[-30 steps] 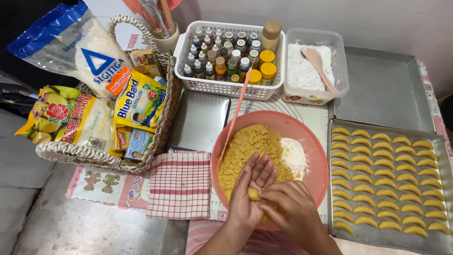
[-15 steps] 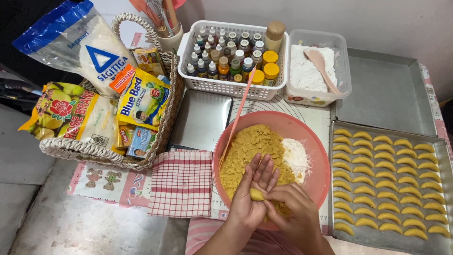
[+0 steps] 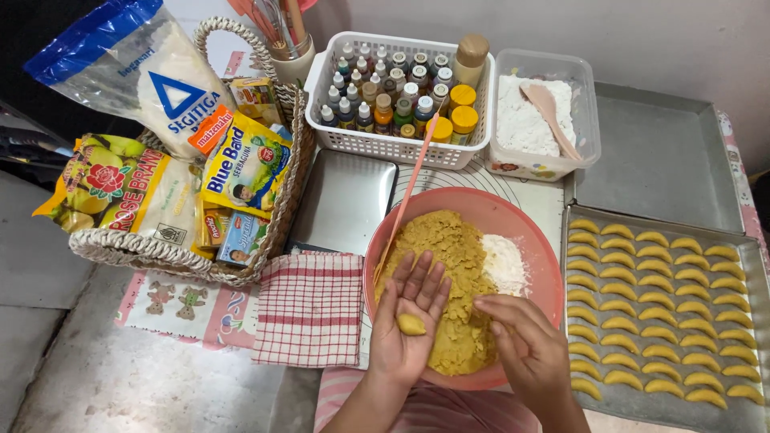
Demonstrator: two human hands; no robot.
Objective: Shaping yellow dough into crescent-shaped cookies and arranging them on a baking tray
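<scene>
Moved: right hand (image 3: 529, 349) has come off the left hand (image 3: 409, 329), so the dough lump (image 3: 411, 324) now shows
Left hand: open wide, palm up, lump sitting right on the palm
Right hand: just beside it, fingers loosely curled, holding nothing as far as I can see
Bowl: pink bowl (image 3: 513, 220) under both hands, yellow dough (image 3: 457, 256) plus a white flour patch (image 3: 504, 263)
Tray: baking tray (image 3: 754, 256) on the right, rows of yellow crescents (image 3: 654, 301)
Surface: grey metal surface (image 3: 120, 385), red checked cloth (image 3: 309, 309), wicker basket (image 3: 160, 252) of packets to the left
Back: white basket of small bottles (image 3: 401, 92), tub of white powder (image 3: 533, 120), plain wall behind
</scene>
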